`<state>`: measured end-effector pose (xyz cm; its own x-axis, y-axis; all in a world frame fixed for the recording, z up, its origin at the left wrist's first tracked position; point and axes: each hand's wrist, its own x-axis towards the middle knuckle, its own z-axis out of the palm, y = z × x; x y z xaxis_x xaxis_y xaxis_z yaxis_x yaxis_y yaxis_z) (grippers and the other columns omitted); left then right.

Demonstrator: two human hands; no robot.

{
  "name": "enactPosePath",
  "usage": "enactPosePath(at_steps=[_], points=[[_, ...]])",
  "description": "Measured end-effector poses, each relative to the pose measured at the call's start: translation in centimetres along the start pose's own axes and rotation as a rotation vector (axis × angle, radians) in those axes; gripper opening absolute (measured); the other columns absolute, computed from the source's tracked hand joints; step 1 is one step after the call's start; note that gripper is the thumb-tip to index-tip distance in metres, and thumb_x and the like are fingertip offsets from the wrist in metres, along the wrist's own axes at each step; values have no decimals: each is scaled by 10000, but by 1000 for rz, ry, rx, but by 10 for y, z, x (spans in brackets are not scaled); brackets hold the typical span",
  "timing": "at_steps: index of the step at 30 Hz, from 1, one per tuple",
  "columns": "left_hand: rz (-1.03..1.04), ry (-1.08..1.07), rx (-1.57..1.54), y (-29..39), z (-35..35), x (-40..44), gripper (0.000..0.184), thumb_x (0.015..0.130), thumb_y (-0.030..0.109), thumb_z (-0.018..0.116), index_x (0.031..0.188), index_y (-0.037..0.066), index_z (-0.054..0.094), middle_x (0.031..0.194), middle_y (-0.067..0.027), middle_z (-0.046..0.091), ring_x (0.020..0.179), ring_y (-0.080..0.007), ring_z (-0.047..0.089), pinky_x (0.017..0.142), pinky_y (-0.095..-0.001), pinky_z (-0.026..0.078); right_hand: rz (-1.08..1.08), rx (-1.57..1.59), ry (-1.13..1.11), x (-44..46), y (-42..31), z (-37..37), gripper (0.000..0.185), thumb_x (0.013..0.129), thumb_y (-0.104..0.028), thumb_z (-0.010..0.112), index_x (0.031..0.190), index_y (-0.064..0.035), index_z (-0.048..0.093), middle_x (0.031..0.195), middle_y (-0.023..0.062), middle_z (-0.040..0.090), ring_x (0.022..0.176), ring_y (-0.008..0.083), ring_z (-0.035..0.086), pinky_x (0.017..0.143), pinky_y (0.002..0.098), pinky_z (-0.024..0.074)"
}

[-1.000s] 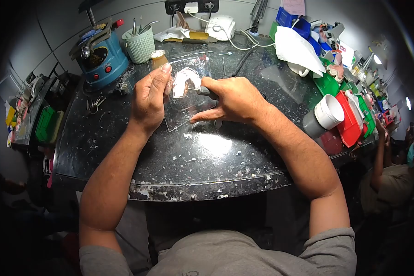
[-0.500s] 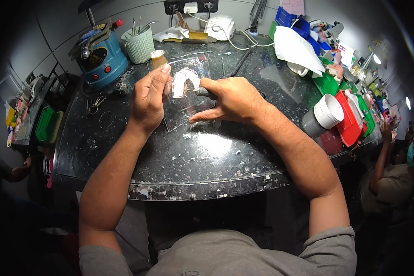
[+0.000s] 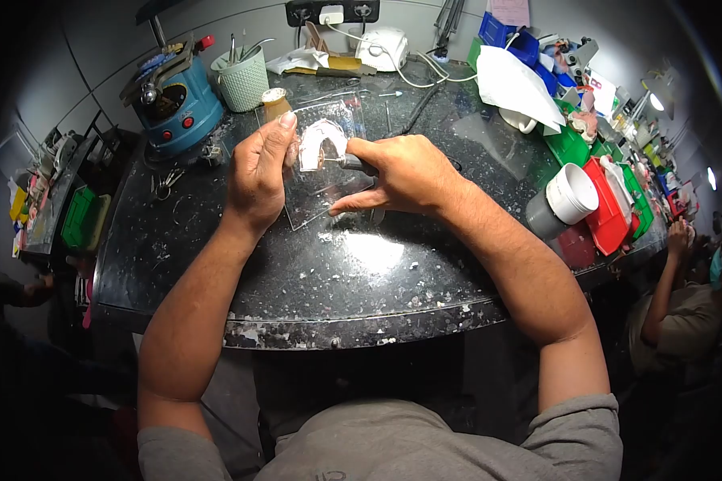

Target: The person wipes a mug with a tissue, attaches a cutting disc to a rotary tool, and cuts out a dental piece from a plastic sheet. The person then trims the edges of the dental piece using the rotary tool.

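A white horseshoe-shaped dental cast is between my two hands, above a clear plastic sheet on the bench. At the cast's left side my left hand is closed on it, thumb raised, the other fingers partly hidden. From the right, my right hand grips a dark rotary handpiece, its thin tip reaching the inner right side of the cast. The thumb of that hand stretches out low over the sheet. A small jar with a pale top stands just behind my left hand.
A blue machine and a pale green basket of tools stand back left. A white tub, a red bin and other bins line the right. Scissors lie at left. A co-worker's arm shows far right.
My hands, the cast and the handpiece stay almost in place, with only a very slight shift. At far right, the co-worker's hand has moved a little.
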<state>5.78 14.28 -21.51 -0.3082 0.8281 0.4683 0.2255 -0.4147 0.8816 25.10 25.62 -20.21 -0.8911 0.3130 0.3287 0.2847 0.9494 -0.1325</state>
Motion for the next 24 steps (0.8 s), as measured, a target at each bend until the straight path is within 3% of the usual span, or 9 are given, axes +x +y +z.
enactPosePath(at_steps=[11,17,24], points=[[-39,-2,-75,-6,-4,6,347,1075,312,475,813,110,580,680,81,465,584,-13,380,525,-200,297,-21,17,51,-1,0,-5,694,733,-730,719,968,-92,580,789,141,699,786,365,707,693,460,570],[-238,-125,-144,4,-19,15,342,1066,314,491,815,106,596,686,74,506,567,-1,397,508,-188,291,-62,-25,56,-4,14,-15,703,693,-729,755,956,-104,569,770,125,690,770,355,706,670,444,564],[-231,-220,-65,8,-23,15,377,1063,323,486,770,106,582,687,68,495,604,-14,400,555,-190,317,-65,-32,4,-5,14,-14,701,690,-729,758,933,-106,547,725,119,665,754,365,693,661,449,555]])
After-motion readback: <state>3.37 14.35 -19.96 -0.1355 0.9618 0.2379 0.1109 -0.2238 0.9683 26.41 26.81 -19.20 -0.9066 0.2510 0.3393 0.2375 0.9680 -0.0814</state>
